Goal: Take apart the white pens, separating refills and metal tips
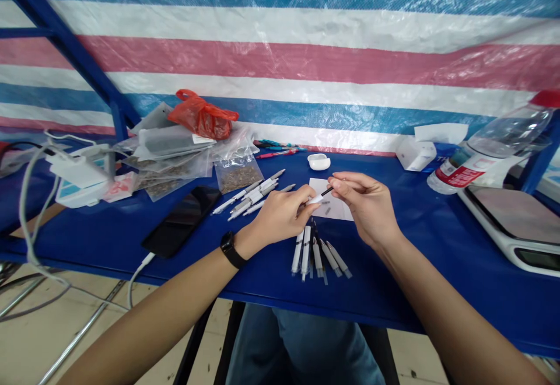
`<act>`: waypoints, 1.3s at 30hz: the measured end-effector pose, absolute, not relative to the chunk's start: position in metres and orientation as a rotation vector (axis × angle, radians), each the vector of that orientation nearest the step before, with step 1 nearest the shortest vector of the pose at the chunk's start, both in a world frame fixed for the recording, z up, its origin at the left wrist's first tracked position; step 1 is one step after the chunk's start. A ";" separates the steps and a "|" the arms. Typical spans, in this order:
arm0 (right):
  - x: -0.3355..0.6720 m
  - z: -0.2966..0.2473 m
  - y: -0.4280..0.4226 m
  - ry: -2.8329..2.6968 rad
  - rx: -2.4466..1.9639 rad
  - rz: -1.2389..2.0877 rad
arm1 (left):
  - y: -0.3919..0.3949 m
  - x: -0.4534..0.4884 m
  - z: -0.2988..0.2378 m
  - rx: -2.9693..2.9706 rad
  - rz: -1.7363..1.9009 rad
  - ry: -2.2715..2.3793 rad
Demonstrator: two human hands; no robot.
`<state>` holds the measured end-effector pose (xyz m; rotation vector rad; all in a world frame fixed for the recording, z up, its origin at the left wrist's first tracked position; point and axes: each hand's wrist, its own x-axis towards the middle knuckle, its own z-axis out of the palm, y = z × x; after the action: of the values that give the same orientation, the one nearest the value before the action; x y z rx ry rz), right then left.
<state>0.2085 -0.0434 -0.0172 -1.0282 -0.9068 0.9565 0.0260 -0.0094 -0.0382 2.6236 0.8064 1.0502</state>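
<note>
My left hand (280, 213), with a black band on its wrist, pinches a white pen barrel (315, 199). The thumb and fingertips of my right hand (371, 204) are closed on a thin dark pen refill (328, 191), which meets the barrel's right end. How deep it sits inside cannot be seen. Beneath both hands lies a white sheet of paper (343, 211) bearing a few tiny grey pieces, perhaps springs. Nearer to me, several white pen parts (305, 251) and dark refills are fanned out. Left of my left hand rests a group of white pens (254, 196).
A black phone (181, 221) with a cable lies left. Behind it are plastic bags (175, 146) and a red bag (203, 115). A white earbud case (319, 162) sits at the back. On the right stand a tilted bottle (481, 154) and a scale (516, 216).
</note>
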 end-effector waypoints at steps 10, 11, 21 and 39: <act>0.206 -0.016 -0.044 -0.876 -1.021 0.964 | -0.010 0.028 -0.038 2.600 1.054 0.820; 0.206 -0.015 -0.044 -0.871 -1.021 0.962 | -0.010 0.028 -0.038 2.597 1.062 0.813; 0.204 -0.014 -0.044 -0.891 -1.013 0.954 | -0.010 0.028 -0.038 2.531 1.031 0.842; 0.235 0.008 -0.054 -1.480 -1.250 0.982 | -0.011 0.026 -0.033 2.473 1.142 0.840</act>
<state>0.2355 -0.0545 0.0080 -1.2501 -1.4798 0.9823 0.0258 -0.0108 -0.0327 2.4733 0.8401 1.1423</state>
